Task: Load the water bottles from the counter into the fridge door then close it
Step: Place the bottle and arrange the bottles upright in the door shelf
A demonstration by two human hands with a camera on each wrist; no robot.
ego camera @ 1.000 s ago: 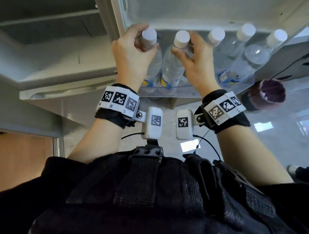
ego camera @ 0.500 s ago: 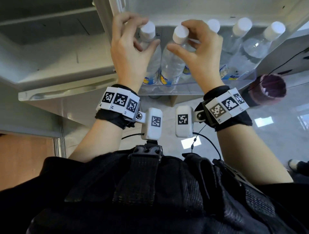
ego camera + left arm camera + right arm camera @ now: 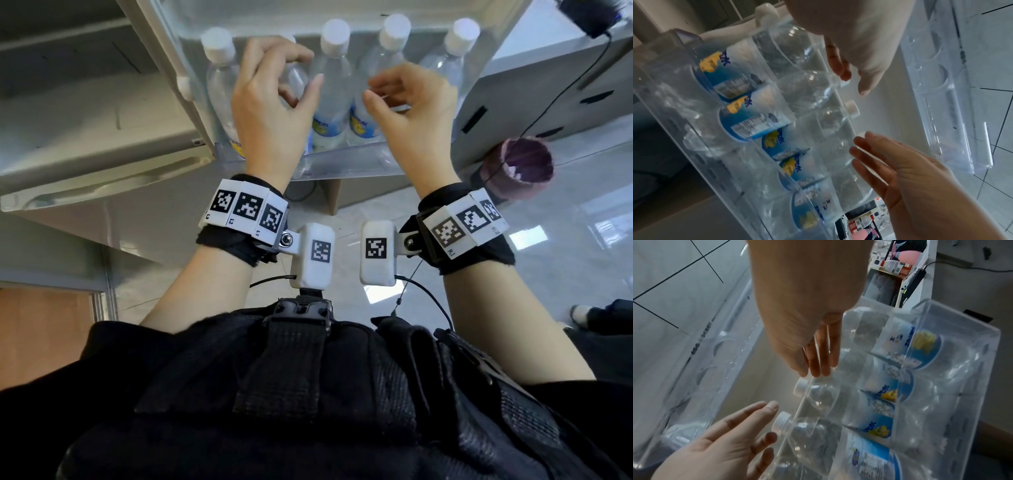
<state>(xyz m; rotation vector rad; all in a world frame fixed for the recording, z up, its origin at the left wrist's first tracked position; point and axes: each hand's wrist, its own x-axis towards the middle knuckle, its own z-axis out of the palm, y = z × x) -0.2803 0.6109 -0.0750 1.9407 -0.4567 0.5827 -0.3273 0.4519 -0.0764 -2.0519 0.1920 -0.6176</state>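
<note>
Several clear water bottles [image 3: 330, 89] with white caps and blue-yellow labels stand in a row in the clear door shelf [image 3: 342, 161] of the open fridge door. My left hand [image 3: 298, 78] hovers in front of the bottles with loosely curled fingers, holding nothing; one bottle is partly hidden behind it. My right hand [image 3: 380, 92] hovers beside it, relaxed and empty. In the wrist views the left hand [image 3: 851, 78] and right hand [image 3: 818, 369] stay just clear of the bottle necks [image 3: 801, 387].
The open fridge body [image 3: 85, 120] lies to the left. A purple bin [image 3: 517, 168] stands on the tiled floor to the right, below a white cabinet [image 3: 548, 85] with a black cable [image 3: 565, 96]. Someone's shoe [image 3: 582, 313] shows at far right.
Both hands have let go of the bottle caps they gripped and have drawn back toward me, now empty. The bottles stay upright in the shelf.
</note>
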